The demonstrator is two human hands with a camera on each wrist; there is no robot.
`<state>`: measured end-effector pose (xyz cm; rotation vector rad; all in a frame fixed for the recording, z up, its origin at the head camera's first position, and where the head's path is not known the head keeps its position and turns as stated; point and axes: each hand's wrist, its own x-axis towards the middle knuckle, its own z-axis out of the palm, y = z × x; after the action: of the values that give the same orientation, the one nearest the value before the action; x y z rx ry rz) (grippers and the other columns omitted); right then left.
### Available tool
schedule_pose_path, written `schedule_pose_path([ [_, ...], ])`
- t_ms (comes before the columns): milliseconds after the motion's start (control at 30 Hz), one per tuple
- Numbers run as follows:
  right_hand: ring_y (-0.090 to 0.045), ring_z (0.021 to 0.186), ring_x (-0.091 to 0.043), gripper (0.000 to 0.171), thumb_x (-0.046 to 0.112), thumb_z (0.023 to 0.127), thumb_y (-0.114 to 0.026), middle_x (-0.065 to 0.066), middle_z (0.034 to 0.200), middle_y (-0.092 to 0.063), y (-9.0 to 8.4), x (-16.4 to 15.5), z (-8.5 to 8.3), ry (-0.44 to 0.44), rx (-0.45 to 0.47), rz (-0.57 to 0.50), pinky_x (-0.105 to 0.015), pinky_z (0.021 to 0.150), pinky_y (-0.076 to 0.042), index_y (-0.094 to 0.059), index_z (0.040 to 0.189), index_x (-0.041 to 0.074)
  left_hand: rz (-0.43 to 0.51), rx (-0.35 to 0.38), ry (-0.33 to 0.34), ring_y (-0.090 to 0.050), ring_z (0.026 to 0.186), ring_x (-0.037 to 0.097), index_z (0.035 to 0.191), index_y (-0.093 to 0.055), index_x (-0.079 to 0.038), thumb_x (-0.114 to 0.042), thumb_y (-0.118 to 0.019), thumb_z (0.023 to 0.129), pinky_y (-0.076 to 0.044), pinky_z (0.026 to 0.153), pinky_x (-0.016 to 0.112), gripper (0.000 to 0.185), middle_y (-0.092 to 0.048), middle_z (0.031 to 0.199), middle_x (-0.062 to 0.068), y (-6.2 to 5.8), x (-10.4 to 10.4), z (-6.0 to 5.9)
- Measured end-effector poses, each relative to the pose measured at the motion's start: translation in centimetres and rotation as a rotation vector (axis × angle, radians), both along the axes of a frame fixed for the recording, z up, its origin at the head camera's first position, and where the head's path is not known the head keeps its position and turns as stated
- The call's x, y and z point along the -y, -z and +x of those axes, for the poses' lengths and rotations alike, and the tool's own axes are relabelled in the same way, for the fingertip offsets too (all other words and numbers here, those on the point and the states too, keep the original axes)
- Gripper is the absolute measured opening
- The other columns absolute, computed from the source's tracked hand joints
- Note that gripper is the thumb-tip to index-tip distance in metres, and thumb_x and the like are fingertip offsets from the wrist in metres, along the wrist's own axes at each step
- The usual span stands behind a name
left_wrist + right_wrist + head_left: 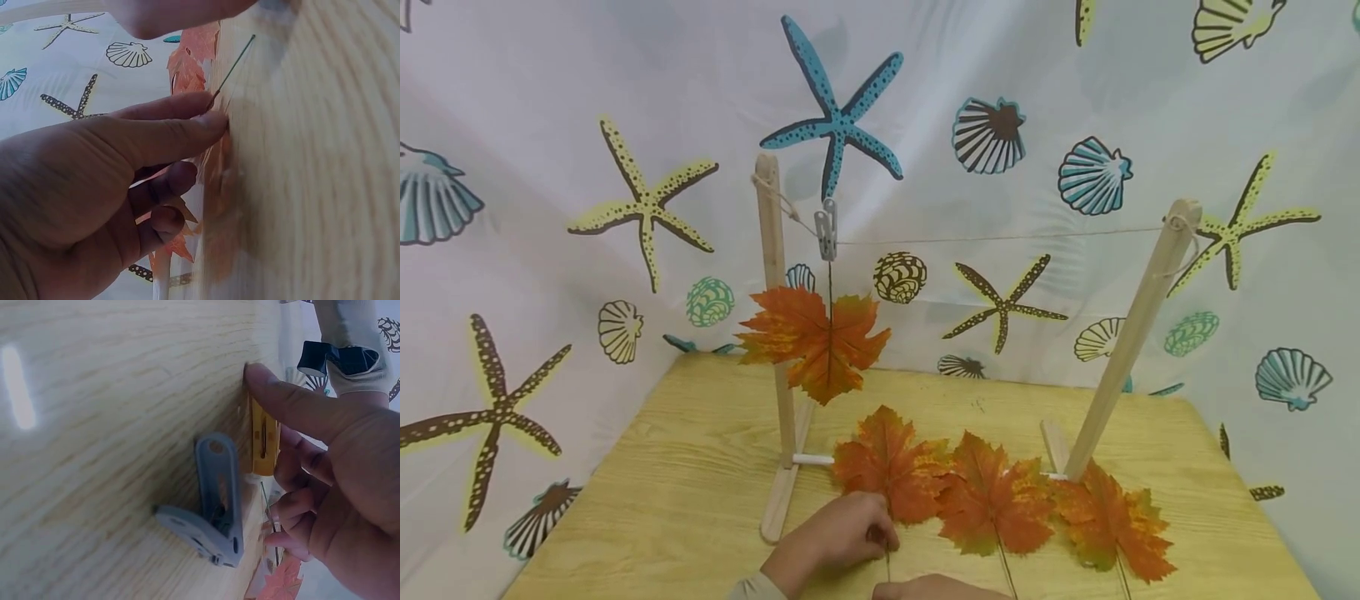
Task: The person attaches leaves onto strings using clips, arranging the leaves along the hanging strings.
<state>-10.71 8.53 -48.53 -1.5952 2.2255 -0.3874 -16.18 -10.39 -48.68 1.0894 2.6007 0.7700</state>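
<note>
My left hand (pixel 838 537) pinches the thin green stem (pixel 234 62) of the leftmost orange maple leaf (pixel 887 462), which lies on the wooden table (pixel 662 483). The left wrist view shows its thumb and forefinger closed on the stem. My right hand (pixel 936 587) shows only at the bottom edge of the head view. In the right wrist view its thumb and curled fingers hold a yellow clothespin (pixel 261 434) against the table. A grey clothespin (pixel 215 506) lies loose beside it.
Two wooden posts (pixel 772 308) (pixel 1131 342) carry a string (pixel 1000 238). From it another grey clothespin (pixel 826 229) hangs an orange leaf (pixel 816 337). Two more leaves (pixel 992 500) (pixel 1112 521) lie to the right. A seashell-print curtain surrounds the table.
</note>
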Motion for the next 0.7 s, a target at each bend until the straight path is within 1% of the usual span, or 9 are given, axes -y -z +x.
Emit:
schedule_pose_path([
  [33,-0.044,0.067,0.013,0.01,0.033,0.093,-0.052,0.022,0.086,-0.051,0.03,-0.06,0.1,0.076,0.091,-0.006,-0.007,0.056,-0.037,-0.055,0.099,0.025,0.0,0.002,0.01,-0.048,0.07,-0.001,0.083,-0.074,-0.022,-0.012,-0.074,0.076,-0.041,0.063,0.015,0.013,-0.052,0.077,-0.015,0.0,0.0,0.0],
  [100,-0.047,0.067,0.011,0.011,0.034,0.094,-0.05,0.023,0.081,-0.052,0.11,-0.12,0.15,0.162,0.199,-0.028,-0.01,0.057,-0.041,-0.055,0.097,0.025,0.002,-0.001,0.029,-0.048,0.069,-0.001,0.08,-0.074,-0.023,-0.013,-0.075,0.076,-0.041,0.062,0.014,0.01,-0.052,0.077,-0.015,0.0,-0.03,-0.02],
  [133,-0.048,0.068,0.011,0.012,0.035,0.095,-0.049,0.023,0.08,-0.053,0.15,-0.15,0.13,0.184,0.238,-0.043,-0.011,0.058,-0.042,-0.056,0.097,0.025,0.002,-0.007,0.037,-0.048,0.068,-0.001,0.079,-0.073,-0.023,-0.014,-0.075,0.076,-0.041,0.061,0.014,0.01,-0.052,0.076,-0.014,0.03,-0.05,-0.04],
  [300,-0.049,0.076,0.013,0.017,0.031,0.096,-0.047,0.021,0.091,-0.059,0.57,-0.18,-0.31,0.156,0.281,-0.078,-0.01,0.064,-0.042,-0.06,0.1,0.021,-0.026,-0.028,0.045,-0.047,0.069,-0.002,0.079,-0.072,-0.025,-0.016,-0.075,0.076,-0.041,0.061,0.014,0.01,-0.051,0.076,-0.016,0.09,-0.14,-0.11],
  [467,-0.051,0.079,0.011,0.018,0.029,0.095,-0.049,0.02,0.096,-0.06,0.72,-0.12,-0.53,0.228,0.357,-0.053,-0.012,0.065,-0.044,-0.063,0.101,0.019,-0.066,-0.033,0.04,-0.047,0.071,-0.003,0.081,-0.073,-0.025,-0.015,-0.074,0.077,-0.042,0.064,0.015,0.011,-0.051,0.077,-0.017,0.02,-0.4,-0.33],
  [500,-0.052,0.077,0.011,0.018,0.029,0.095,-0.05,0.02,0.095,-0.06,0.73,-0.1,-0.55,0.237,0.365,-0.054,-0.013,0.064,-0.044,-0.064,0.1,0.019,-0.075,-0.043,0.045,-0.048,0.07,-0.003,0.08,-0.073,-0.025,-0.015,-0.074,0.077,-0.042,0.063,0.015,0.011,-0.051,0.077,-0.017,-0.01,-0.45,-0.4],
  [567,-0.051,0.076,0.011,0.017,0.029,0.094,-0.05,0.02,0.093,-0.058,0.73,-0.04,-0.52,0.228,0.341,-0.06,-0.012,0.063,-0.044,-0.064,0.097,0.018,-0.095,-0.067,0.051,-0.047,0.069,-0.003,0.077,-0.073,-0.026,-0.016,-0.075,0.076,-0.042,0.063,0.015,0.01,-0.051,0.076,-0.017,-0.11,-0.5,-0.5],
  [600,-0.05,0.075,0.012,0.017,0.029,0.095,-0.05,0.02,0.091,-0.057,0.79,-0.01,-0.54,0.204,0.318,-0.072,-0.011,0.063,-0.043,-0.063,0.096,0.018,-0.105,-0.079,0.053,-0.047,0.068,-0.004,0.076,-0.073,-0.026,-0.016,-0.075,0.076,-0.042,0.062,0.014,0.01,-0.051,0.075,-0.017,-0.15,-0.51,-0.54],
  [700,-0.046,0.077,0.012,0.017,0.024,0.096,-0.048,0.013,0.089,-0.057,1.02,0.1,-0.76,0.067,0.196,-0.14,-0.006,0.064,-0.039,-0.063,0.095,0.016,-0.132,-0.099,0.05,-0.046,0.067,-0.004,0.073,-0.073,-0.027,-0.018,-0.076,0.075,-0.041,0.061,0.014,0.009,-0.049,0.074,-0.017,-0.38,-0.47,-0.55],
])
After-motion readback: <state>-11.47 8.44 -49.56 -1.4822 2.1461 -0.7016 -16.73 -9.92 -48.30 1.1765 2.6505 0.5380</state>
